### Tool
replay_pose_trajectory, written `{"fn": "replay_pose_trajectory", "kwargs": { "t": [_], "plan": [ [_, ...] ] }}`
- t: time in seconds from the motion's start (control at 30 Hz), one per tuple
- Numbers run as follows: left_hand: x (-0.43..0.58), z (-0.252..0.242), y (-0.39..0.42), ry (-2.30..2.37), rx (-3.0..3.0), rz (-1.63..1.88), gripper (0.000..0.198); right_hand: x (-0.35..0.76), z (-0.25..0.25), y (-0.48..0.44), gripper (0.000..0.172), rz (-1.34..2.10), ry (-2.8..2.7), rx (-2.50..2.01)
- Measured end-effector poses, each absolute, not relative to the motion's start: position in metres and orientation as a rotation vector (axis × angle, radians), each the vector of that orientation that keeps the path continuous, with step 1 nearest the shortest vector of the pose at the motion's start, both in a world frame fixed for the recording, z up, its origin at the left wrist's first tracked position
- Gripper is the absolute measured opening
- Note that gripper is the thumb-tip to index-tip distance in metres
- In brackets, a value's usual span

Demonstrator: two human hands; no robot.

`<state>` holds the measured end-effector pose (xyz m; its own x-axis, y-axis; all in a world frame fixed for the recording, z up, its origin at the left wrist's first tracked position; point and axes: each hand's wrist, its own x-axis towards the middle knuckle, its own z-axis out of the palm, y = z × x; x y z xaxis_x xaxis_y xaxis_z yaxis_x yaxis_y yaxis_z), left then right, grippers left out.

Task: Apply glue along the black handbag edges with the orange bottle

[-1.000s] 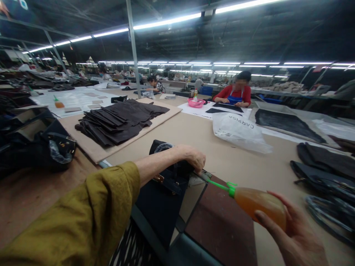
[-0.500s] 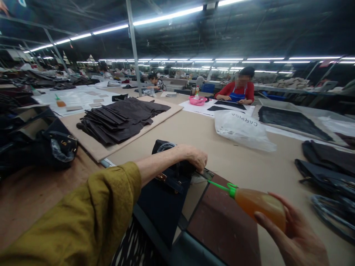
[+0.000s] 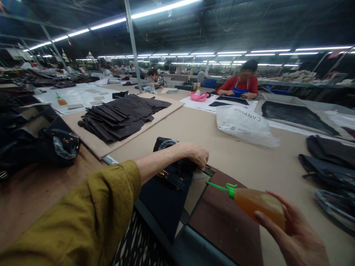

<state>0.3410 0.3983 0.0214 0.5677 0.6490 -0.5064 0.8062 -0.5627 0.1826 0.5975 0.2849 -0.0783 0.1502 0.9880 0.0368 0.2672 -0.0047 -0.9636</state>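
A dark navy bag (image 3: 163,199) lies at the near edge of the table, its beige inner side showing on the right. My left hand (image 3: 198,155) reaches across it, fingers closed on the bag's upper edge. In my right hand (image 3: 294,225), at the lower right, is a squeeze bottle (image 3: 257,203) of amber liquid, held tilted. Its thin green nozzle points left, close to the bag's edge just below my left hand. Under the bottle lies a dark red-brown board (image 3: 227,218).
Dark cut pieces (image 3: 122,114) are piled on a board at centre left. More dark bags (image 3: 47,144) stand at left; others (image 3: 330,173) lie at right. Beyond are a white plastic bag (image 3: 244,123), a pink basket (image 3: 198,96) and a person in red (image 3: 238,87).
The bottle's nozzle tip has drawn slightly back from the bag's edge beneath my left hand. My left hand stays at the bag, and the view has shifted slightly.
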Motion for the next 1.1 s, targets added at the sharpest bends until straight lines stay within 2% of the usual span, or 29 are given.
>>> {"fn": "replay_pose_trajectory", "kwargs": {
  "t": [0.27,0.67,1.1],
  "plan": [
    [0.341,0.019,0.397,1.165,2.411,-0.521,0.032,0.594,-0.076,0.28,0.066,0.951,-1.278,-1.5],
    [0.342,0.02,0.397,1.145,2.427,-0.539,0.033,0.594,-0.082,0.267,0.073,1.019,-1.275,-1.575],
    [0.342,0.02,0.394,1.163,2.438,-0.539,0.034,0.598,-0.103,0.255,0.067,1.072,-1.399,-1.531]
  ]
}}
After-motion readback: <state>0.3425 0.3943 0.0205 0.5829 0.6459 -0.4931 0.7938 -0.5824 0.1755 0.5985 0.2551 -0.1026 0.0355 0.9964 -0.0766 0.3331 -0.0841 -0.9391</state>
